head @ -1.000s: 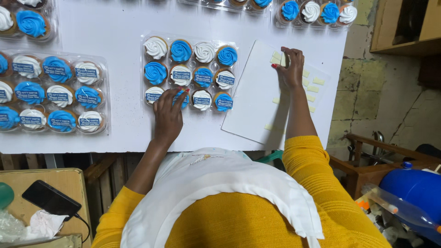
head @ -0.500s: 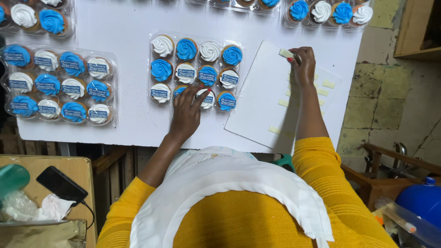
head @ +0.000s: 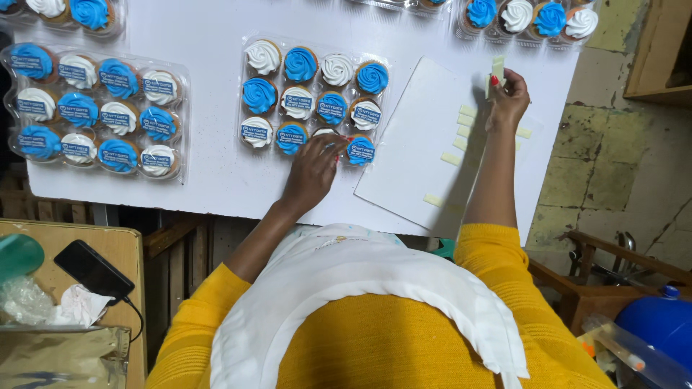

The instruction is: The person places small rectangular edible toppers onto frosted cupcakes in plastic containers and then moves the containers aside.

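Nearest the camera: a yellow knitted top and a white apron fill the bottom of the view, arms reaching out over the white table.
Left hand: left hand lies palm down with its fingers spread loosely on the near edge of the clear plastic twelve-cup cupcake box, fingertips over a near-row cupcake; it steadies, it grips nothing.
Right hand: right hand is lifted, fingertips pinched shut on one small pale yellow-green tape strip, held above the far corner of the board.
Step in hand, by my reading: a strip has been picked off the board and the box is being held steady for it.
Next move calls for: carrying the strip across to the box without letting it curl or stick to the fingers, and pressing it flat on the lid edge while the left hand holds firm.
Strip supply: flat white rectangular board just right of the box, several more pale strips stuck along its right side.
Cupcake toppers: small round printed discs, blue and white, on most cakes; swirls alternate blue and white.
Left side: second clear box of cupcakes, same colours, lying apart.
Far edge: more boxes, cut off by the frame.
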